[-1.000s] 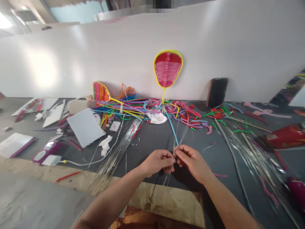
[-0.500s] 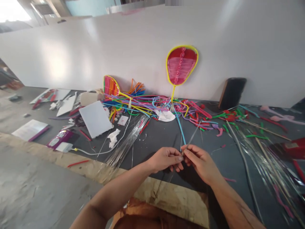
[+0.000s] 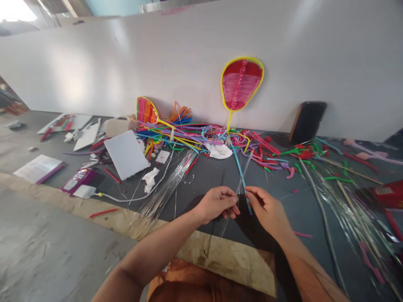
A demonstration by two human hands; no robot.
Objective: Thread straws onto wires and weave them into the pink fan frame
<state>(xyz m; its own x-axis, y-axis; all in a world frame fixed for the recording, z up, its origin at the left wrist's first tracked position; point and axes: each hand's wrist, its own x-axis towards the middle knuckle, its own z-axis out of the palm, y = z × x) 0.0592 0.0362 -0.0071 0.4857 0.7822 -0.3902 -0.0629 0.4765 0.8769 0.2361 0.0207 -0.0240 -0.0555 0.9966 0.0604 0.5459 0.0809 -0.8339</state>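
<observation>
My left hand [image 3: 220,204] is closed in a pinch on a thin grey strip [image 3: 246,167], perhaps a pipe cleaner, which slants up to the right and down past the fingers. Just to its right, my right hand [image 3: 266,209] has thumb and forefinger pressed together; what they hold, if anything, is too small to make out. Those fingertips are beside a light-blue pipe cleaner [image 3: 238,161] that runs back to the pile. Behind the hands, a yellow-rimmed, pink and red fan [image 3: 242,86] leans on the white board.
Coloured pipe cleaners [image 3: 192,133] lie heaped along the board [image 3: 176,58]. A bundle of thin wires [image 3: 170,186] is left of my hands. Further left are a white square block [image 3: 126,154] and a purple device [image 3: 78,179]. A phone [image 3: 307,123] stands at right.
My hands have drawn slightly apart, and a gap now shows between the fingertips. The grey strip stands steeper, and more of the blue pipe cleaner's near end is uncovered.
</observation>
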